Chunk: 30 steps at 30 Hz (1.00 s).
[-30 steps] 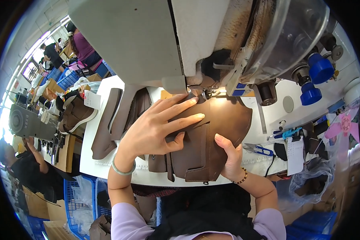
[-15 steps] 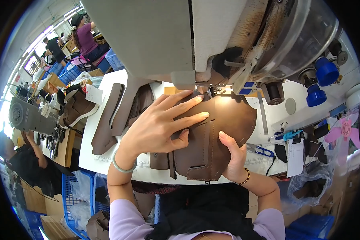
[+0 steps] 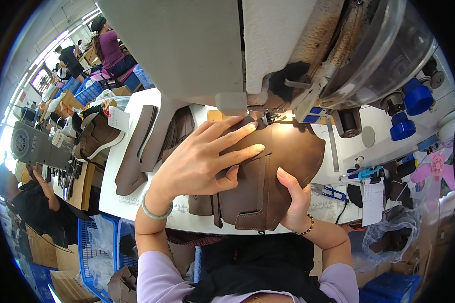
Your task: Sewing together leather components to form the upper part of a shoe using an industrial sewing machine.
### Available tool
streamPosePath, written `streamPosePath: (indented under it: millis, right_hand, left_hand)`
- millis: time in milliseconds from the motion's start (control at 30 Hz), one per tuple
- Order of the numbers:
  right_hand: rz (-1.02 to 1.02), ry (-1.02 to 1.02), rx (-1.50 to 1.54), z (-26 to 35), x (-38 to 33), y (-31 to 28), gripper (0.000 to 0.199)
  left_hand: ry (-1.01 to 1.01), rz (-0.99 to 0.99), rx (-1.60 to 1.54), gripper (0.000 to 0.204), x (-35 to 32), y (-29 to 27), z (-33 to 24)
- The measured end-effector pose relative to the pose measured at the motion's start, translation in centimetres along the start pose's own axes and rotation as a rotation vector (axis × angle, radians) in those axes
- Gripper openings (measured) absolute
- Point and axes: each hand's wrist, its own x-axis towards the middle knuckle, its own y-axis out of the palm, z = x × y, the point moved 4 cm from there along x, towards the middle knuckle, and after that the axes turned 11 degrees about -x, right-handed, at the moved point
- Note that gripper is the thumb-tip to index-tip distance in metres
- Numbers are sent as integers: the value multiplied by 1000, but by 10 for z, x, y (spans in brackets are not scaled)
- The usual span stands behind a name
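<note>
A brown leather shoe upper piece (image 3: 283, 151) with stitched seams lies on the white table under the head of a sewing machine (image 3: 207, 55). My left hand (image 3: 207, 154) rests flat on its left part, fingers spread and fingertips close to the lit needle area. At the right edge of the leather, my right hand (image 3: 296, 202) has its thumb on top; the other fingers are hidden beneath or behind the piece. The needle itself is hard to make out under the machine head.
Brown leather strips (image 3: 136, 146) lie left of my hands. Thread snips (image 3: 328, 192) with blue handles and a white tag (image 3: 373, 204) are at the right. A finished brown shoe (image 3: 97, 132) stands farther left, above a blue basket (image 3: 93, 247). Co-workers sit beyond.
Both hands and the leather stay almost in place. The view has shifted very slightly; nothing has been taken up or let go.
</note>
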Motion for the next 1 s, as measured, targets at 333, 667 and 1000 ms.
streamPosePath:
  millis: [333, 667, 1000]
  right_hand:
    - [18, -3, 8, 1, 0, 0, 27]
    - [28, 9, -43, 1, 0, 3, 32]
    - [1, -31, -114, -1, 1, -2, 37]
  left_hand:
    - [0, 11, 0, 52, 1, 1, 0]
    - [-30, -18, -12, 56, 2, -3, -3]
    - [-4, -44, -71, 54, 2, 0, 1]
